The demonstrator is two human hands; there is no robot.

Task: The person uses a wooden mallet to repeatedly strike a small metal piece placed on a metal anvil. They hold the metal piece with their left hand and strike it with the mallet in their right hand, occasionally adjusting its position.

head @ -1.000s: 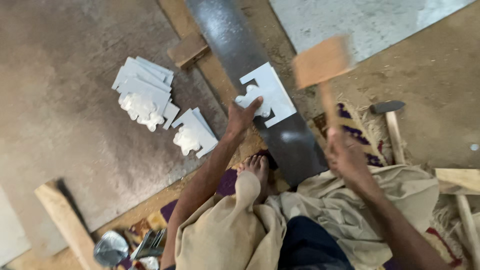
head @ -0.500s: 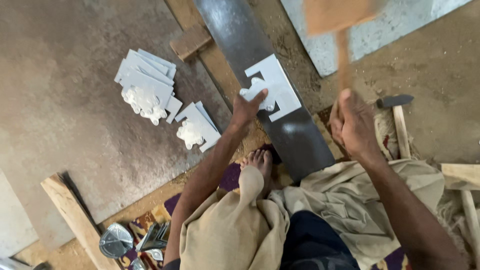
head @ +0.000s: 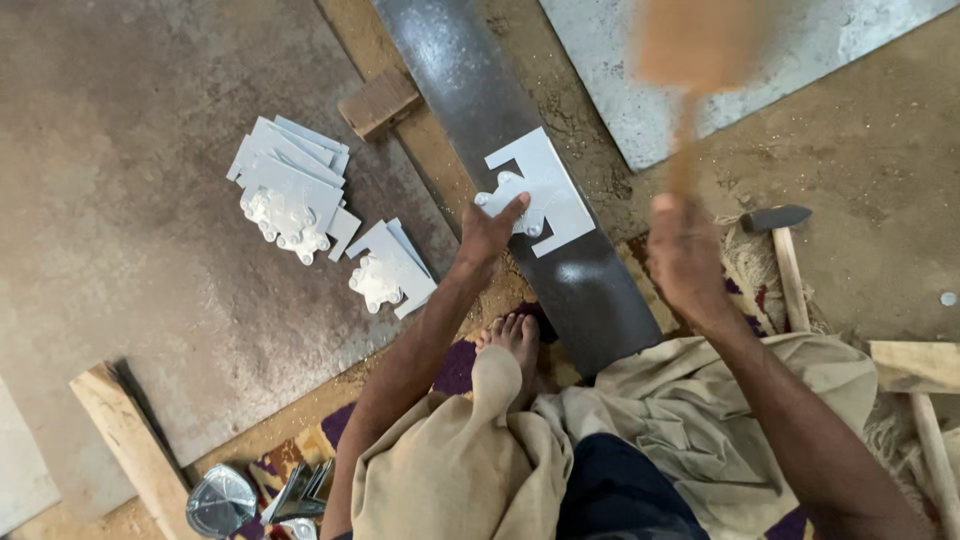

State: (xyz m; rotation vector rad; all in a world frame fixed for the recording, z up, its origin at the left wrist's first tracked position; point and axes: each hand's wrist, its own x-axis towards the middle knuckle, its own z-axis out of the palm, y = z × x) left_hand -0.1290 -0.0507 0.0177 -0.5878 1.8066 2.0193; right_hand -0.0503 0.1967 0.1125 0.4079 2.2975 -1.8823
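Seated worker at a dark steel beam [head: 500, 120] on the floor. One pale cut sheet-metal piece [head: 548, 196] lies flat across the beam's middle; the left hand [head: 490, 228] presses its near edge with the fingers. The right hand [head: 683, 255] is closed around the handle of a raised, motion-blurred wooden mallet [head: 697, 45]. Two stacks of similar pieces [head: 290, 190] lie left of the beam; one hammer [head: 778, 222] lies to the right.

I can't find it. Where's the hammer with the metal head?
In the head view, the metal-headed hammer lies on the floor at the right, just beyond the right hand gripping the wooden mallet.
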